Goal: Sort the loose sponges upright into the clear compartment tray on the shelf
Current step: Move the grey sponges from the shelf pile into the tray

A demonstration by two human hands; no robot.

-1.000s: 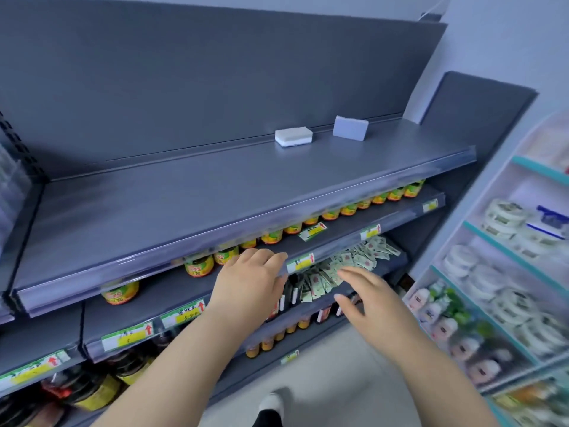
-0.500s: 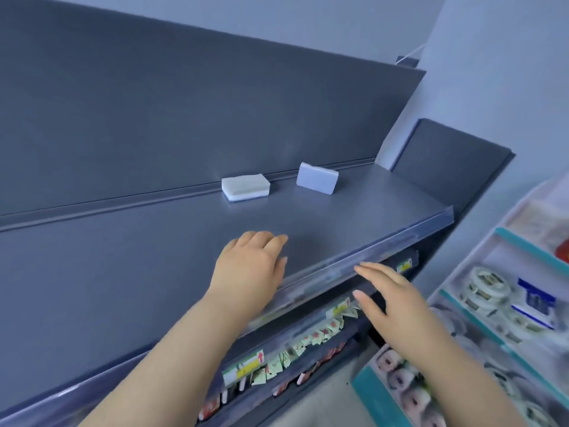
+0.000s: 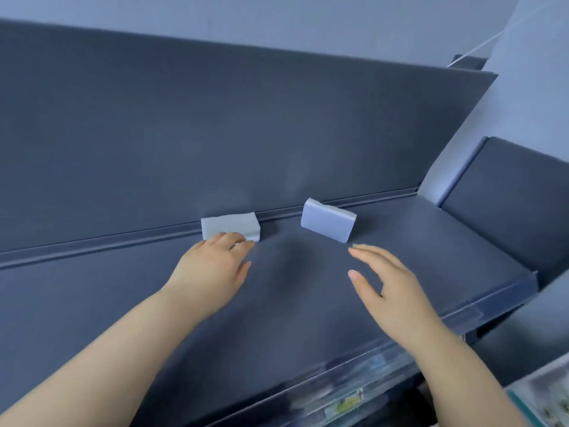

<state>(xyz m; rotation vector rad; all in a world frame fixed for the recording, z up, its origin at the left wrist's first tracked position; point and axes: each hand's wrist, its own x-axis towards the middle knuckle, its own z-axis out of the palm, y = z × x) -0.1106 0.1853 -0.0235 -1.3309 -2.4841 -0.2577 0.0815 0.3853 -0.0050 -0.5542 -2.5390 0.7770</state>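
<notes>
Two pale sponges lie at the back of a dark grey shelf (image 3: 308,303). The left sponge (image 3: 229,224) lies flat against the back ledge. The fingertips of my left hand (image 3: 212,269) reach its front edge and touch it. The right sponge (image 3: 328,224) stands tilted on its long edge. My right hand (image 3: 388,291) hovers just in front of it with straight fingers, apart from it and holding nothing. No clear compartment tray is in view.
The shelf's dark back panel (image 3: 246,134) rises right behind the sponges. A clear price strip (image 3: 369,365) runs along the shelf's front edge, with lower shelves of goods below. A side panel (image 3: 508,195) closes the shelf at the right.
Both hands have moved forward over the shelf from its front edge to the sponges. My left fingertips now reach the left sponge. The camera has moved closer and up.
</notes>
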